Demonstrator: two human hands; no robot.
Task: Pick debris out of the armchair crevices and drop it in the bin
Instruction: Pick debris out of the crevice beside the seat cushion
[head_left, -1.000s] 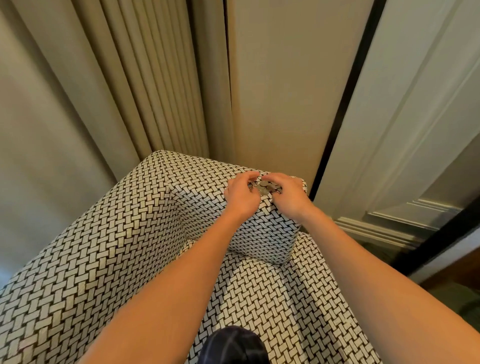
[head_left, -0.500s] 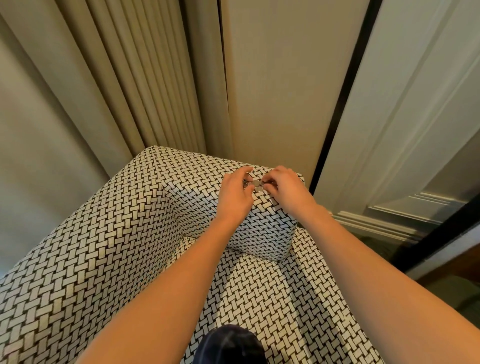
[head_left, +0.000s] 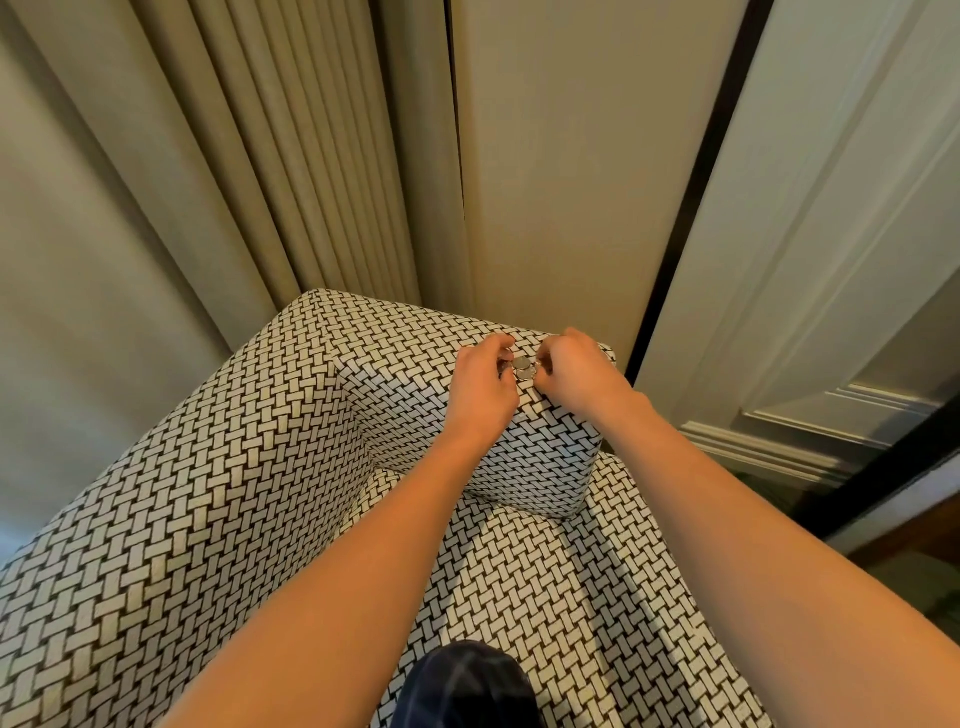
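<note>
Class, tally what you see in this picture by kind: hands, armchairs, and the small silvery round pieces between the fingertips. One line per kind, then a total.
Hands: 2, the left hand and the right hand
Armchairs: 1, the woven-pattern armchair
Silvery round pieces: at least 2 show; more may be hidden by fingers
Total: 5 visible

Two bare forearms, no sleeves, dark garment (head_left: 467, 686) at bottom edge
</note>
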